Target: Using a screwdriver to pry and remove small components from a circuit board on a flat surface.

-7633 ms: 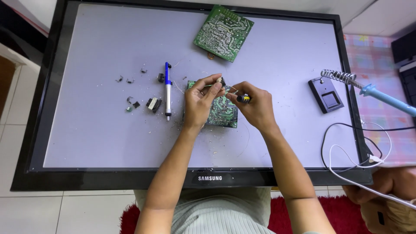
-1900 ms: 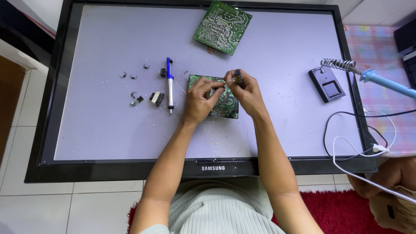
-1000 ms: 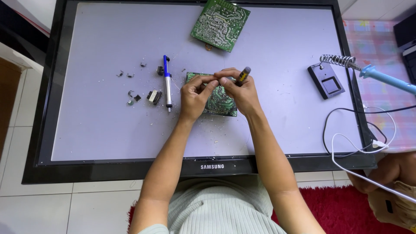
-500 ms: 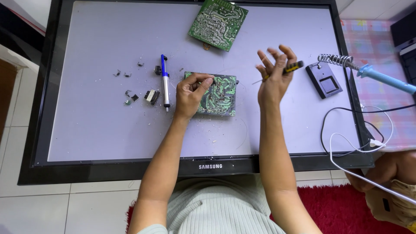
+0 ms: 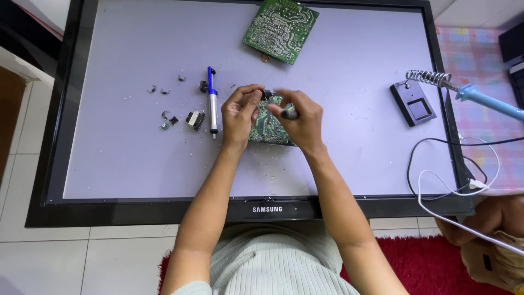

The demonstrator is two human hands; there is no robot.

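A small green circuit board [image 5: 266,130] lies on the pale screen of a flat television [image 5: 125,153] that is laid face up. Both hands meet over the board's far edge. My left hand [image 5: 239,112] pinches a small dark part [image 5: 266,94] there between thumb and fingers. My right hand [image 5: 303,117] is closed around a thin dark-handled tool [image 5: 289,113], whose tip points toward that part. The hands cover much of the board.
A larger green circuit board [image 5: 281,24] lies at the far edge. A blue desoldering pump [image 5: 211,101] and loose small parts [image 5: 194,118] sit left of my hands. At the right are a black iron stand [image 5: 412,104], a blue-handled soldering iron [image 5: 486,101] and cables [image 5: 453,188].
My right hand, raised off to the right with the tool half a second ago, has come back to the board. My left hand went from resting flat on it to pinching.
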